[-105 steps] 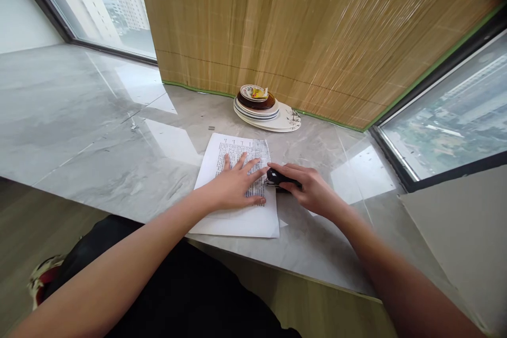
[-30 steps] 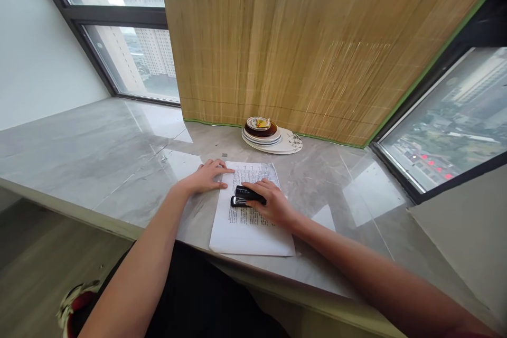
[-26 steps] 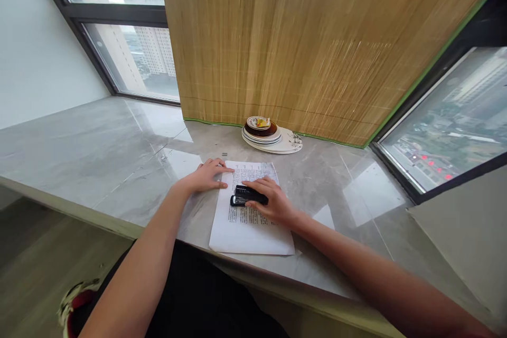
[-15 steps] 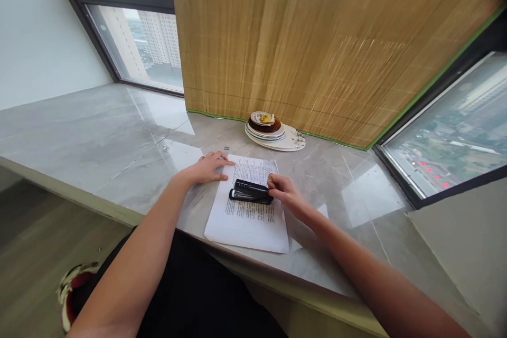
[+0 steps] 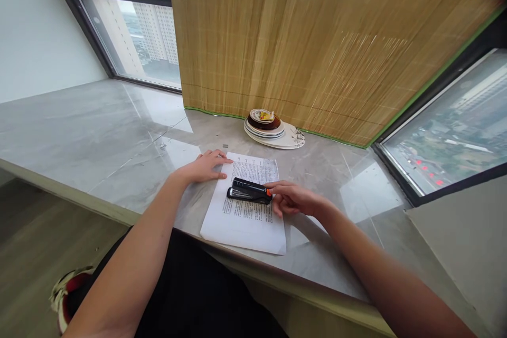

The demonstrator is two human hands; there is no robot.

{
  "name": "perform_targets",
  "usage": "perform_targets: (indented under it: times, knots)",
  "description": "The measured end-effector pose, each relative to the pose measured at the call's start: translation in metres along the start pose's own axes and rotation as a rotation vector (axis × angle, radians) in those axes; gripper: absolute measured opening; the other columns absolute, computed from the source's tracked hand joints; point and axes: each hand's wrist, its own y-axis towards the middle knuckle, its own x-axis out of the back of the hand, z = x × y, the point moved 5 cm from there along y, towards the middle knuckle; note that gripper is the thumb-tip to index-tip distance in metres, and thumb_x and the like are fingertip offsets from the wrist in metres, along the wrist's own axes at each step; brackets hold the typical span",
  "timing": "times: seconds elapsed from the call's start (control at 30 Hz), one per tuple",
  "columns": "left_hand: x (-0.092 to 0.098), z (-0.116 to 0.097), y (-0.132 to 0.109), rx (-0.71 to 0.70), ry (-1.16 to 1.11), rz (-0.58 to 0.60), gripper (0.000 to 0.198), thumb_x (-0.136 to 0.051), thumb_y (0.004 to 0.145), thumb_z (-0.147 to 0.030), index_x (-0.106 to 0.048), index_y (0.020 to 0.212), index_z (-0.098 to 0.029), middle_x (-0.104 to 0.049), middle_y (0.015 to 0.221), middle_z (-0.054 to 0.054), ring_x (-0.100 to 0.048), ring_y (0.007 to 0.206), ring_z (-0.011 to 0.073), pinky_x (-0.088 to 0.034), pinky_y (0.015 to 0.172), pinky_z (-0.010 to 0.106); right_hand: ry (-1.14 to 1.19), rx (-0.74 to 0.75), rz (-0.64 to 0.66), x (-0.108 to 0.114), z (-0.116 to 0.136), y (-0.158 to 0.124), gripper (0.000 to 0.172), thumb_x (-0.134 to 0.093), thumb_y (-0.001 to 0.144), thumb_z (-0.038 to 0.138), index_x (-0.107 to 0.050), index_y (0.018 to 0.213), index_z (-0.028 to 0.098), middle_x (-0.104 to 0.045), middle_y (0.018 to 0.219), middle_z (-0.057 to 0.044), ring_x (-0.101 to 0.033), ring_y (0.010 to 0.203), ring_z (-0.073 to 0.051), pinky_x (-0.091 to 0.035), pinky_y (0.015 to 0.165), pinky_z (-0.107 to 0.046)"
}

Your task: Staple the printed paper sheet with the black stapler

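Observation:
Printed white paper [image 5: 241, 227] lies on the grey marble sill, its near edge close to the sill's front. On top of it rests a black stapler [image 5: 249, 191] with an orange part at its right end. My left hand [image 5: 206, 166] lies with fingers spread at the paper's upper left edge, thumb and a fingertip on the sheet. My right hand [image 5: 291, 198] is at the stapler's right end, one finger extended to the orange part and the other fingers loosely curled below it, apart from the thumb side.
A stack of plates [image 5: 264, 128] sits on an oval board [image 5: 295, 138] by the bamboo blind [image 5: 277, 37]. Small staple strips [image 5: 225, 146] lie beyond the paper. The sill's front edge [image 5: 253, 265] runs near my legs.
My right hand has loosened from its pinch at the stapler's right end, shifting slightly right and down, and the orange part now shows. My left hand stays at the paper's edge.

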Motion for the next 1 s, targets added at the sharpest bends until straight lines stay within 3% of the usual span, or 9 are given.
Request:
perform_targets:
  times: [0.23,0.4,0.5,0.57,0.63,0.7,0.8,0.93,1.0]
  knots:
    - [0.000,0.001,0.001,0.015,-0.008,-0.003,0.059,-0.063,0.090,-0.055,-0.058,0.146,-0.036,-0.049,0.148,0.007,-0.044,0.131,0.0327,-0.030,0.114,0.049,-0.011,-0.027,-0.007,-0.001,-0.001,0.002,0.045,-0.063,0.091,0.041,-0.057,0.126,0.013,-0.079,0.099,-0.021,-0.057,0.038,-0.012,-0.025,0.031,-0.020]
    - [-0.001,0.004,0.002,0.011,-0.012,-0.011,0.059,-0.065,0.089,-0.054,-0.059,0.145,-0.037,-0.049,0.148,0.007,-0.045,0.129,0.0322,-0.031,0.114,0.048,-0.024,-0.033,-0.020,-0.001,0.001,0.000,0.048,-0.066,0.089,0.042,-0.062,0.127,0.012,-0.079,0.099,-0.019,-0.055,0.038,-0.011,-0.025,0.032,-0.022]
    - [-0.001,0.005,0.002,0.007,-0.011,-0.013,0.058,-0.065,0.089,-0.052,-0.059,0.145,-0.036,-0.049,0.147,0.007,-0.045,0.129,0.0318,-0.031,0.115,0.048,-0.075,0.007,-0.071,0.000,0.003,-0.001,0.049,-0.069,0.087,0.042,-0.066,0.126,0.013,-0.076,0.075,-0.008,-0.046,0.037,-0.009,-0.019,0.034,-0.023]
    - [-0.001,0.004,0.001,0.002,-0.018,-0.018,0.058,-0.065,0.089,-0.051,-0.060,0.145,-0.034,-0.050,0.147,0.008,-0.046,0.129,0.0314,-0.031,0.115,0.047,-0.145,0.122,-0.214,0.003,0.010,-0.001,0.044,-0.072,0.086,0.042,-0.071,0.120,0.014,-0.063,0.057,0.001,-0.040,0.040,-0.008,-0.019,0.038,-0.022]
    - [0.000,0.003,0.000,-0.003,-0.029,-0.028,0.058,-0.066,0.089,-0.050,-0.061,0.144,-0.033,-0.051,0.146,0.008,-0.046,0.130,0.0311,-0.032,0.115,0.046,-0.255,0.313,-0.432,0.004,0.020,-0.003,0.035,-0.068,0.090,0.044,-0.074,0.111,0.017,-0.058,0.059,0.002,-0.044,0.048,-0.010,-0.027,0.044,-0.023]
    - [0.001,0.001,0.000,-0.013,-0.047,-0.045,0.055,-0.067,0.089,-0.048,-0.063,0.142,-0.031,-0.053,0.144,0.009,-0.047,0.130,0.0309,-0.033,0.115,0.046,-0.434,0.512,-0.578,-0.005,0.030,-0.004,0.032,-0.064,0.094,0.045,-0.075,0.109,0.020,-0.067,0.080,-0.004,-0.056,0.066,-0.014,-0.041,0.056,-0.025]
    - [0.005,-0.003,0.002,-0.028,-0.123,-0.116,0.043,-0.061,0.093,-0.044,-0.071,0.130,-0.026,-0.060,0.134,0.010,-0.053,0.126,0.0296,-0.036,0.114,0.043,-0.730,0.716,-0.577,-0.034,0.034,0.004,0.041,-0.073,0.088,0.040,-0.070,0.125,0.023,-0.069,0.117,-0.010,-0.063,0.102,-0.024,-0.052,0.086,-0.037]
    - [0.017,0.003,0.003,0.249,-0.411,-0.349,0.024,-0.057,0.092,-0.031,-0.075,0.100,-0.017,-0.071,0.099,0.009,-0.066,0.087,0.0218,-0.053,0.083,0.033,-0.861,0.730,-0.537,-0.055,0.026,0.014,0.034,-0.074,0.087,0.027,-0.072,0.121,0.022,-0.070,0.096,-0.007,-0.065,0.089,-0.022,-0.054,0.080,-0.034]
    - [0.018,0.007,-0.001,0.445,-0.669,-0.419,0.019,-0.057,0.091,-0.029,-0.071,0.090,-0.015,-0.069,0.084,0.008,-0.061,0.064,0.0156,-0.047,0.058,0.025,-0.886,0.776,-0.585,-0.055,0.026,0.010,0.026,-0.071,0.090,0.024,-0.074,0.115,0.023,-0.069,0.086,-0.005,-0.063,0.081,-0.020,-0.053,0.072,-0.032]
